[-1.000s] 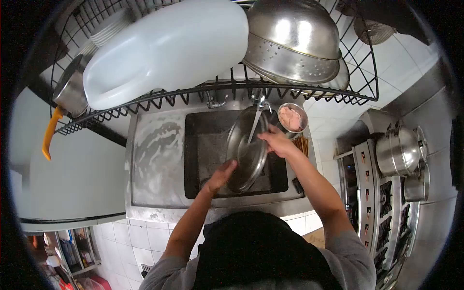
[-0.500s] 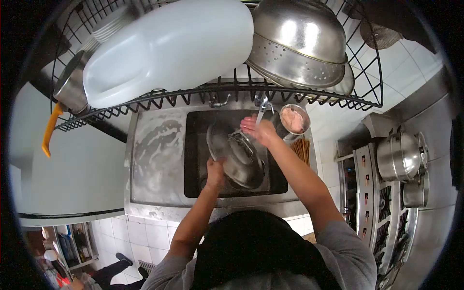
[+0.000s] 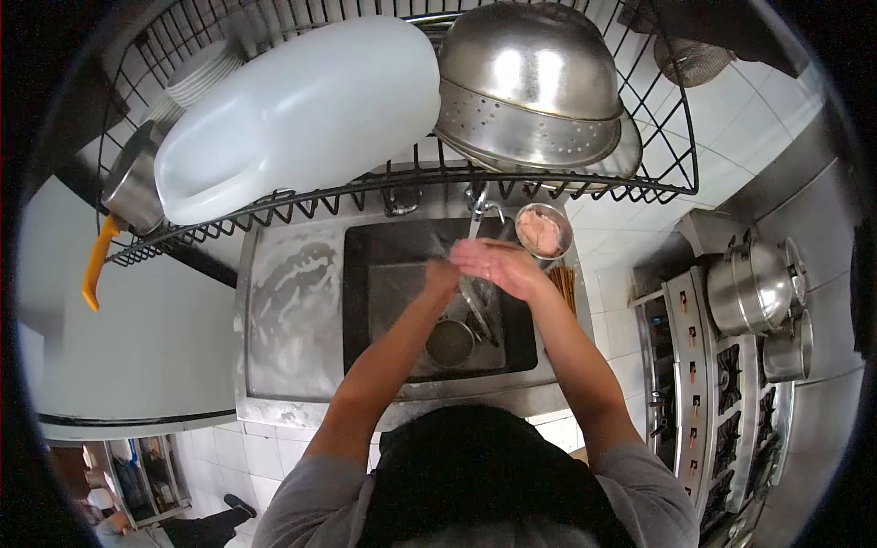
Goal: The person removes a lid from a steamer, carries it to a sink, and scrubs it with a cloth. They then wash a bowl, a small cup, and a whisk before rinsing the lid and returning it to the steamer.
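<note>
In the head view, my left hand (image 3: 440, 276) is over the sink (image 3: 375, 242), blurred by motion and closed at the rim of a round metal dish (image 3: 476, 306). The dish is turned nearly edge-on, and water runs off it. My right hand (image 3: 493, 263) is held flat close beside my left, palm side showing and fingers stretched out, under the running tap (image 3: 481, 203). Below them, a small round metal pan (image 3: 450, 343) lies on the sink floor.
A black wire rack (image 3: 411, 178) overhead holds a white jug (image 3: 301, 119) and metal bowls and colanders (image 3: 530, 73). A metal bowl of pinkish food (image 3: 543, 231) stands right of the tap, by wooden sticks (image 3: 563, 285). A stove (image 3: 703, 384) is at right; another person (image 3: 196, 530) is lower left.
The dish has swung from broadside to nearly edge-on. My left hand has moved up and right, toward my right hand, which stays flat near the tap.
</note>
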A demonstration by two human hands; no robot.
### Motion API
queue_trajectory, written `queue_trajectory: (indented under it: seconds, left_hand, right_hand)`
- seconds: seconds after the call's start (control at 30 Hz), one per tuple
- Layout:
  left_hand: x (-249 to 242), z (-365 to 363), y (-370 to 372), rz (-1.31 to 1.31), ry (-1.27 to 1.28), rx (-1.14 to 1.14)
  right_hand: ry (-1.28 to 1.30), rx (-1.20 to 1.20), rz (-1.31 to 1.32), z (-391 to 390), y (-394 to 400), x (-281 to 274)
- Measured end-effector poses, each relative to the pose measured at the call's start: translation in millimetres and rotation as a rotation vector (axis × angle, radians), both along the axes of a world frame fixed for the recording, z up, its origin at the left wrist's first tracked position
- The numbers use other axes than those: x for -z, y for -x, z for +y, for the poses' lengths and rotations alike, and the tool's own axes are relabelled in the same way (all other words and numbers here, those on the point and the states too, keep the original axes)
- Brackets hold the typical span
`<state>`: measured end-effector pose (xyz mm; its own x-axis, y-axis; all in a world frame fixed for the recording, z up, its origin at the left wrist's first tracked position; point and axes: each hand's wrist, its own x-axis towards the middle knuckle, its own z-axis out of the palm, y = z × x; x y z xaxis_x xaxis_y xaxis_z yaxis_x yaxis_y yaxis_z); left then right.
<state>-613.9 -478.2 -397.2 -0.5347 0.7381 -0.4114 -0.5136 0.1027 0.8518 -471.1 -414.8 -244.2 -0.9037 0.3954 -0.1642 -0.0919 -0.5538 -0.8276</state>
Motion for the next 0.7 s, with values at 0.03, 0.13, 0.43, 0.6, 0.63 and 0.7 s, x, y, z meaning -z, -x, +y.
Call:
queue_trajectory:
  seconds: [0.03,0.13,0.43,0.6,0.63,0.7]
  left_hand:
    - [10.8,9.7,1.8,0.095,0.015,-0.069]
    - [-34.7,5.9,6.5,0.843,0.201,0.549]
    - [-61.3,8.0,20.0,0.106,0.052,0.261]
    - [-99.4,-45.2,32.1,-0.212,0.065,0.009]
    - [-99.9,-62.1,34.7,-0.257,0.055,-0.068]
    - [-87.1,-90.5,41.5,-0.296,0.048,-0.144]
  right_hand:
    - [0.062,-0.049,0.067,0.0,-2.8,-2.2]
    - [0.0,0.172,0.027,3.4,-5.3,12.1]
    - [-1.407,-0.082,-0.516,-10.1,-46.6,27.6]
    - [-1.287,-0.222,-0.331,-9.7,-28.5,42.3]
    - [-1.271,-0.218,-0.336,-5.2,-21.6,40.6]
    - [-0.794,-0.318,-0.329,9.7,-0.4,36.4]
